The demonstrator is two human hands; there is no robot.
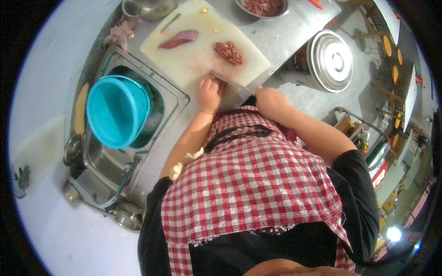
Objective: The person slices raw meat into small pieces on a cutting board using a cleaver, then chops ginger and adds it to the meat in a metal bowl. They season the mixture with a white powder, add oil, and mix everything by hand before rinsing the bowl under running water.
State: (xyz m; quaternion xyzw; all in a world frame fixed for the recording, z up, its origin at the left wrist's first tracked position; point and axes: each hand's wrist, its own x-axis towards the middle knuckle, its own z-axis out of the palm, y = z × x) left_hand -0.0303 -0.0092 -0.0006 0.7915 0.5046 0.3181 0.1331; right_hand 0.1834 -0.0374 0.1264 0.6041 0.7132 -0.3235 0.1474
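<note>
My right hand (274,103) grips a knife, its blade (238,85) reaching left across the near part of a white cutting board (186,74). Curled fingers of my left hand (209,92) press on a dark piece of meat (218,76) beside the blade's tip; my hand covers part of that piece. Farther up the board lies a heap of cut meat (228,52). To its left is a larger uncut piece of red meat (179,39). A green strip (170,23) and a small yellow piece (204,10) rest near the far edge.
A metal bowl of meat (264,7) stands beyond the board. Left of me, a turquoise bucket (114,112) sits in a metal sink (108,162). Pale scraps (122,32) lie by the sink's far corner. A lidded steel pot (331,62) stands right of the counter.
</note>
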